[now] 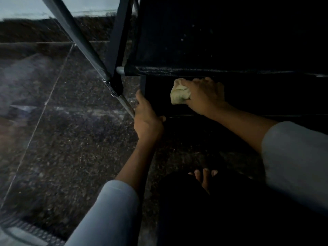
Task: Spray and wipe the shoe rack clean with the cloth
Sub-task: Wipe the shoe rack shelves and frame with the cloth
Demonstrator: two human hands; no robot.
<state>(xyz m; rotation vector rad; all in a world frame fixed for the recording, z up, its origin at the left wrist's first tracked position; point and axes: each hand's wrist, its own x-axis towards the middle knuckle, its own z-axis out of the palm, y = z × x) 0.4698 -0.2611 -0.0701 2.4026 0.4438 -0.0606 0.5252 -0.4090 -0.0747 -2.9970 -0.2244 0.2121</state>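
A dim room with a dark speckled stone floor (67, 139), cut by pale grout lines and meeting a light wall (53, 8) at the top of the view. One black shoe rack (213, 50) fills the upper right, its fabric shelves stretched between metal tubes; one slanted leg (79, 43) runs down to the floor on the left side. Two arms in pale sleeves (110, 210) reach forward. The left hand (147, 118) grips the rack's lower corner post, fingers curled round it. The right hand (204, 96) holds one cloth (180, 94), a pale yellow wad, bunched in its fingers and pressed into the dark space under the upper shelf, above the lower shelf. One bare foot (204, 176) shows near the bottom, toes on the floor. At the lower left corner lies a ribbed edge of something I cannot identify.
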